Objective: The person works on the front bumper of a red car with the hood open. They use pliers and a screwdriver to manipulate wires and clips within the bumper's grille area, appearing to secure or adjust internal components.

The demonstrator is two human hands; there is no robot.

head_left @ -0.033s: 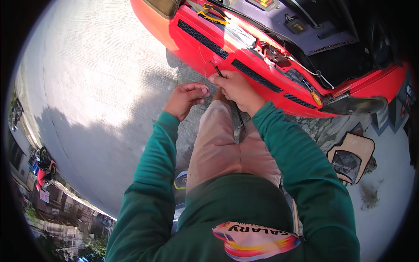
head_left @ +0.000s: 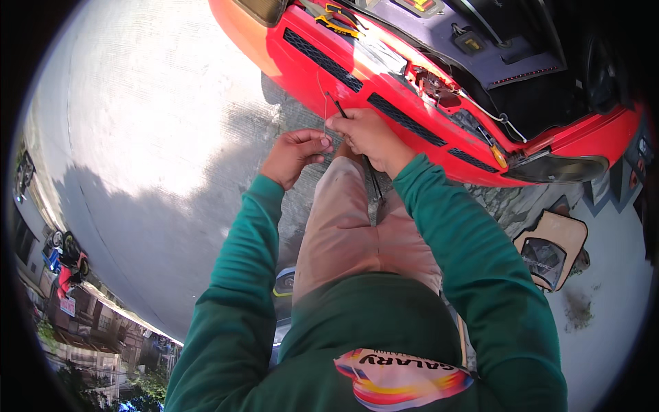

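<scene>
My left hand is closed, thumb and forefinger pinched at the lower end of a thin bare wire. The wire rises from the fingertips and bends slightly near its top. My right hand is closed around a slim black cable; its end pokes out beyond the thumb, and the rest hangs down by my knees. The two hands almost touch, just above my legs. Beyond them is a red vehicle body with black mesh grille slots. Whether the wire touches the cable is hidden by the fingers.
Pliers with yellow-and-black handles lie on the red body. A yellow-handled screwdriver rests near its right end, by a white cable. A tan panel with a dark window lies on the ground at right. Concrete stretches left.
</scene>
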